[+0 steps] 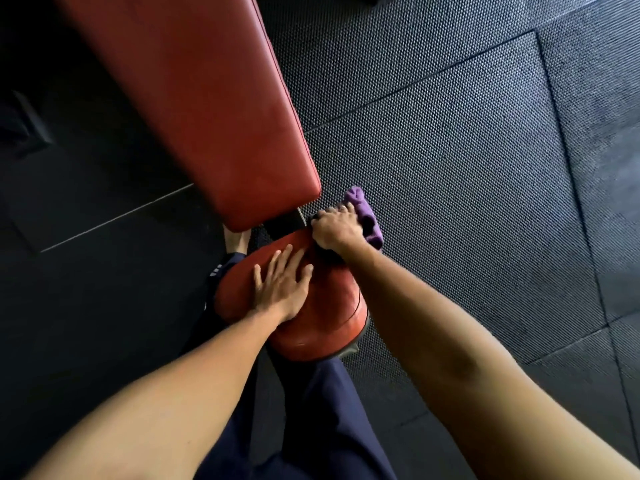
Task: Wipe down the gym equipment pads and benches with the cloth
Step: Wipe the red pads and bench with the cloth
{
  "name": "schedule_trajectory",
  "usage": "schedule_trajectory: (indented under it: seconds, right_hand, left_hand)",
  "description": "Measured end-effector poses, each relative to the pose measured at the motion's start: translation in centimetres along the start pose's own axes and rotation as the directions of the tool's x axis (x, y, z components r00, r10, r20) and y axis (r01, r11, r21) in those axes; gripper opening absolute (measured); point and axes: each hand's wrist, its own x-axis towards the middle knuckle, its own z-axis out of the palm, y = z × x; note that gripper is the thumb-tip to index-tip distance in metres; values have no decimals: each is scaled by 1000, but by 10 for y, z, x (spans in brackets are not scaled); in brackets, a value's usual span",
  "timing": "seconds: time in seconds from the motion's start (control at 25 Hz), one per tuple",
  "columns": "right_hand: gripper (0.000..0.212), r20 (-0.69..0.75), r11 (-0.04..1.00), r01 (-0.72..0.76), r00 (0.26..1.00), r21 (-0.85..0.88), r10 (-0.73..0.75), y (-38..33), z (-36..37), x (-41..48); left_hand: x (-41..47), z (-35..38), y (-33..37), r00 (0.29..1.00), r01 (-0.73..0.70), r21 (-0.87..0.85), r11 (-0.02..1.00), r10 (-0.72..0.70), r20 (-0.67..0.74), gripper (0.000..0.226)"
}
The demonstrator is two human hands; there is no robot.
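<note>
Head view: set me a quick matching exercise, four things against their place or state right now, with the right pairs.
Things
1. purple cloth
2. left hand
3. long red vinyl back pad
4. black textured rubber floor tiles

Place or state
A. flat, fingers spread, on the small red vinyl seat pad
B. underneath everything, seams visible
C. bunched in the right hand at the seat pad's far edge
D. no hand on it

Pairs: 1-C, 2-A, 3-D, 4-B.
</note>
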Motion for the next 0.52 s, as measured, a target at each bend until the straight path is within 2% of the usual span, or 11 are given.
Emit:
schedule_trajectory:
  seconds: [0.16,0.24,0.36,0.44,0.52]
  right_hand:
    - [54,-132,972,179,978,151,-159,21,3,-50]
    - [58,-152,975,209,969,78,-196,36,9,-74]
    - [56,-157,994,97,982,-41,-102,53,8,-61]
    - [52,-107,999,3,994,-36,-7,50,-5,-28]
    - [54,-22,1000,-14,1000,7,14,27,-10,-2]
  left_hand:
    - [-1,-1,2,1000,14,8,1000,-14,11,54]
    - [-1,-1,3,1000,18,-15,1000,-18,-6,52]
    - [-2,0,3,1000,9,-50,999,-10,-21,51]
    - [-3,1,3,1000,1,-57,998,-3,-30,51]
    - [-3,0,1,999,-5,-52,999,3,-41,51]
